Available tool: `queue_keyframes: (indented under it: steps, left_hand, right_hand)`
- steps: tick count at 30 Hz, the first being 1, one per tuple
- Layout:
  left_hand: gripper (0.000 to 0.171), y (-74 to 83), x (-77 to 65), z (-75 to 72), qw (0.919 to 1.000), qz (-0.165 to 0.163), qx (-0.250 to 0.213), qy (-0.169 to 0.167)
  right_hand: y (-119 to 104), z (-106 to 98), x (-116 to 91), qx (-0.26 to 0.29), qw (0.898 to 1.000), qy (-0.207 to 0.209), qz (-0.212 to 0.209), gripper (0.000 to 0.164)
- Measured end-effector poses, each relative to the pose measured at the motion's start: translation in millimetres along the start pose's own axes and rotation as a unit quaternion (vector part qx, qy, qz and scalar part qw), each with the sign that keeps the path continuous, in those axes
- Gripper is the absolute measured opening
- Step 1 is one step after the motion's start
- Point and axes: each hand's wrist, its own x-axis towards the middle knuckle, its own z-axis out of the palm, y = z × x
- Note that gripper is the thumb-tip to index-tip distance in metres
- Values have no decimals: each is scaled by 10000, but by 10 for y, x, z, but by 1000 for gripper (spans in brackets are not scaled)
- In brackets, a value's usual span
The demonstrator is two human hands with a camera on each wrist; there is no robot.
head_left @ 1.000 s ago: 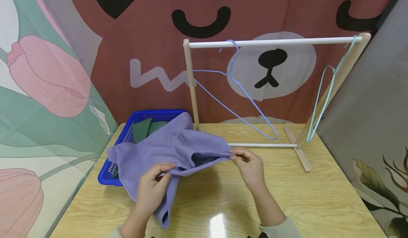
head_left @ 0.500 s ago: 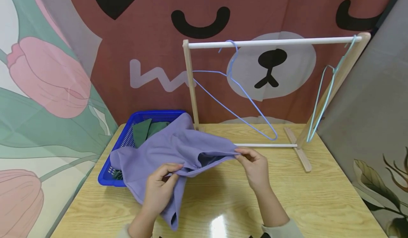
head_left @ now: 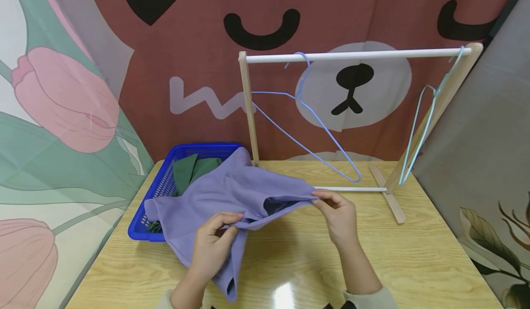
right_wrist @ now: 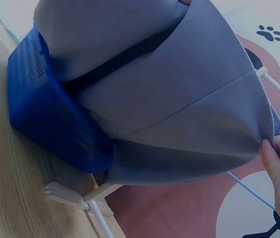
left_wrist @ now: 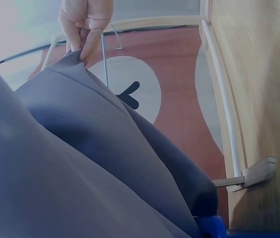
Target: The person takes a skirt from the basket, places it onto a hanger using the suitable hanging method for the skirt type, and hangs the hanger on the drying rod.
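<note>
A purple garment [head_left: 207,194], by its narrow sleeve-like ends a shirt, drapes from the blue basket [head_left: 153,198] toward the front. My left hand [head_left: 213,242] pinches one side of its open edge between thumb and fingers. At the other end of that edge, my right hand [head_left: 339,217] pinches the cloth, so the edge is stretched between both hands and a dark gap shows inside. One narrow end hangs down beside the left hand. In the left wrist view, the right hand [left_wrist: 85,22] grips a corner of the cloth [left_wrist: 100,114].
Behind stands a wooden rack with a white top rail [head_left: 356,56]. A blue hanger [head_left: 327,129] hangs from it, and a light green hanger [head_left: 418,134] at its right end. Dark green cloth [head_left: 186,171] lies in the basket, on the wooden table [head_left: 414,263].
Both hands have moved to the right, drawing the garment's stretched edge along with them. A little more of the green cloth in the basket shows. The rack and hangers have stayed put.
</note>
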Motion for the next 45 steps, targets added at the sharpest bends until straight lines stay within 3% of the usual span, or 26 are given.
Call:
queue_keyframes:
  steps: [4,7,11,12,14,19,26,29,36,37,38,43,44,45]
  left_hand:
    - [24,20,5,15,9999,21,-102,-36]
    - [24,28,10,27,9998,72,-167,-74]
    - [25,35,18,48,9993,164,-305,-119]
    - [25,37,20,55,9991,188,-363,-138]
    - [25,42,24,70,9984,238,-482,-190]
    - [24,43,12,110,9966,368,-646,-346]
    - [27,-4,-53,142,9972,353,-541,-380]
    - [27,-26,-85,152,9977,239,-493,-406]
    - [28,-76,-152,181,9979,64,-443,-469]
    - [28,-84,-161,186,9978,60,-441,-487]
    - [28,-92,-170,190,9978,48,-425,-509]
    - [29,-109,-215,201,9972,-191,-268,-675]
    - [29,-111,-224,202,9968,-272,-235,-715]
    - [29,-113,-234,204,9962,-367,-203,-757]
  right_hand:
    - [-79,0,-5,-16,10000,55,-44,20]
    - [82,-122,-7,-9,9999,110,-77,22]
    - [-322,79,-7,285,9991,312,91,17]
    - [-345,89,-7,391,9990,230,-42,17]
    - [-641,252,-11,258,9986,447,67,16]
    - [-886,330,-29,-249,9966,728,304,18]
    - [-75,-253,-87,445,9986,125,261,24]
    - [24,-312,-130,418,9978,84,513,26]
    - [-3,-255,-230,422,9924,117,1147,23]
    - [-89,-189,-224,186,9904,245,1350,22]
    - [38,-255,-234,319,9896,233,1386,21]
    - [-582,165,-213,-207,9721,738,2215,17]
    - [-601,173,-217,-117,9719,739,2230,15]
    - [-862,331,-203,-364,9644,882,2465,14]
